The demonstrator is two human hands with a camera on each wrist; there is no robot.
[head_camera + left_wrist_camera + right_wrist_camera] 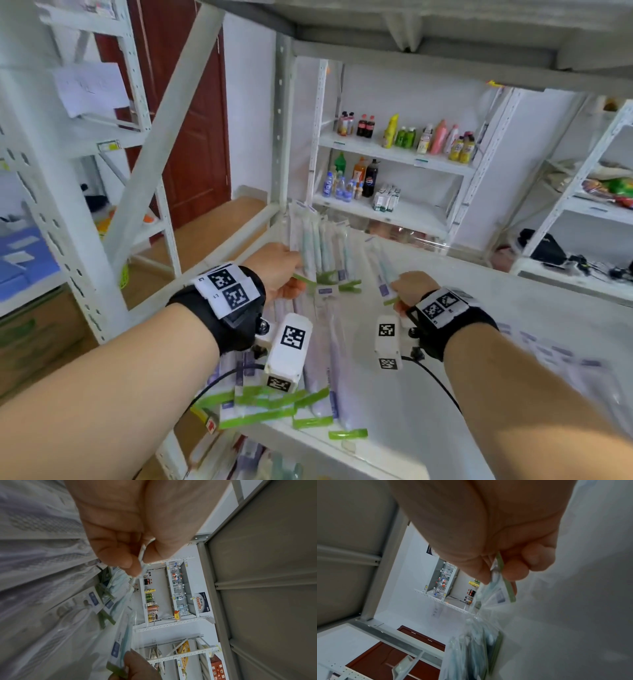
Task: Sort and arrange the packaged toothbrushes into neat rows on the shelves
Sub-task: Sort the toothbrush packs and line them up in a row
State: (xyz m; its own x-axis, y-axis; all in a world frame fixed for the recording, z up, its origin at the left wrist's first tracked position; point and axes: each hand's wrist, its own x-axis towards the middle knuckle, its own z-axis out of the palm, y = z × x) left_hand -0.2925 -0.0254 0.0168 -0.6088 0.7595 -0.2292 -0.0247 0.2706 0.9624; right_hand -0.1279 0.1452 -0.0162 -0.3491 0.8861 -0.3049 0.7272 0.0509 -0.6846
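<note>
My left hand (284,270) grips a fanned bunch of clear packaged toothbrushes (318,240) with teal handles and green bottom strips, held upright above the white shelf (479,325). The left wrist view shows thumb and fingers (120,555) pinching the packet edges. My right hand (411,287) pinches a single packaged toothbrush (382,267) by its green end, just right of the bunch; the right wrist view shows this packet (501,588) between thumb and fingers. More packets (308,383) with purple labels lie in a loose pile on the shelf's near left.
A row of purple-labelled packets (561,356) lies along the shelf's right. Grey shelf posts (282,130) and a low shelf overhead frame the space. Behind stands a rack of drink bottles (404,137); a red door (202,137) is at left.
</note>
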